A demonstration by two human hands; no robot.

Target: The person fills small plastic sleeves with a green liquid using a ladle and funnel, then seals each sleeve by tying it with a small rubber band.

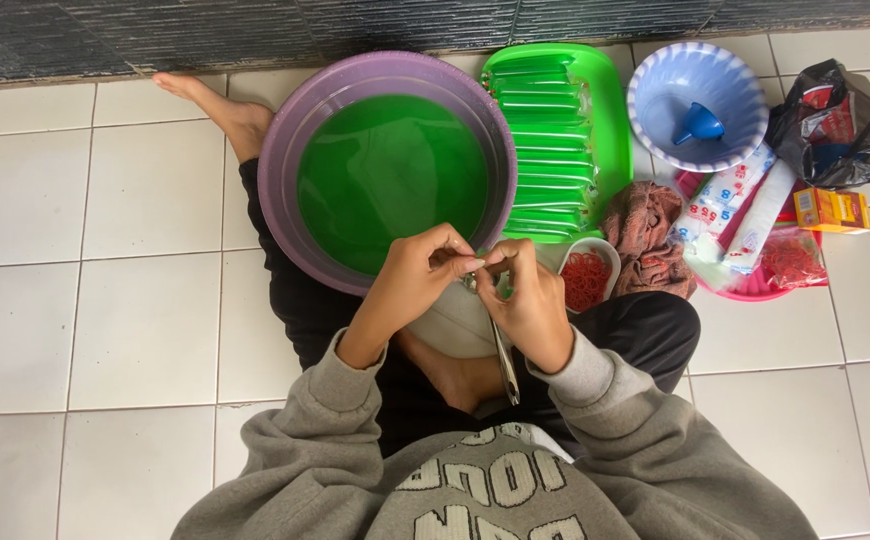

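My left hand (413,278) and my right hand (533,302) meet over a white bowl (455,325) in my lap. The fingers of both pinch the top of a narrow clear plastic pouch (505,368), which hangs down toward my body. Just beyond the hands stands a purple basin (285,150) filled with green liquid (390,180). A small white dish of red rubber bands (585,277) sits right of my right hand.
A green tray (610,120) holds several filled green pouches. To its right are a blue-and-white bowl (655,90) with a blue funnel (700,124), a brown cloth (645,235), a pink tray (745,288) with packs of bags, an orange box (832,210) and a black bag (835,125). White floor tiles surround me.
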